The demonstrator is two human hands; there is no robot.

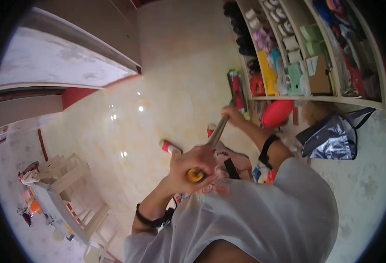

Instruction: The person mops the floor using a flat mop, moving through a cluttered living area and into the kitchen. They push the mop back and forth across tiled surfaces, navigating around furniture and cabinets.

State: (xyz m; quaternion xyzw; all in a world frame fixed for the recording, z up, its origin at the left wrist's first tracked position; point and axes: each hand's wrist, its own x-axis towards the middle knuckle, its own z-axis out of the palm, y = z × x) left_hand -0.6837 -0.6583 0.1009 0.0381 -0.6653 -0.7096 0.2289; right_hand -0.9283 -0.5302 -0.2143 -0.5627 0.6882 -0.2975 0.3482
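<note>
Grey shirt (258, 210) fabric lies nearest the camera, on the wearer's side of the grip. Left hand (193, 162): fingers wrapped around the pole (218, 132) at its upper, yellow end. Right hand (233, 115): clamped around the same pole, farther along the shaft. Pole position: through both fists; its far end cannot be made out. Red-and-white shoe (169, 147): left of the pole, at floor level. Red rounded object (278, 114): right of the right-hand grip, apart from it.
</note>
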